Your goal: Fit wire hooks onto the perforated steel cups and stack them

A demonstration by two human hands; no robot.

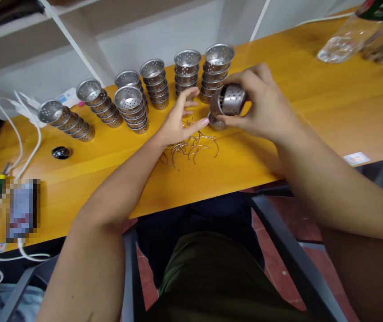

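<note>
My right hand (256, 100) is closed around a perforated metal cup (234, 99), tilted on its side with its neighbour's rim at its left. Below it a further metal cup (216, 122) sits on the table, partly hidden. My left hand (183, 116) has its fingers apart and holds nothing; its thumb tip is close to the lower cup. Under and in front of that hand lies a loose heap of thin curved wires (193, 147). Behind both hands stand stacks of similar perforated cups, among them a tall stack (218, 60) and another stack (187, 67).
More cup stacks (129, 105) line the wooden table (111, 179) toward the left. A black round object (61, 153), a phone-like blurred item (23, 210) and white cables (39, 138) lie at left. A plastic bottle (342, 42) is at the back right.
</note>
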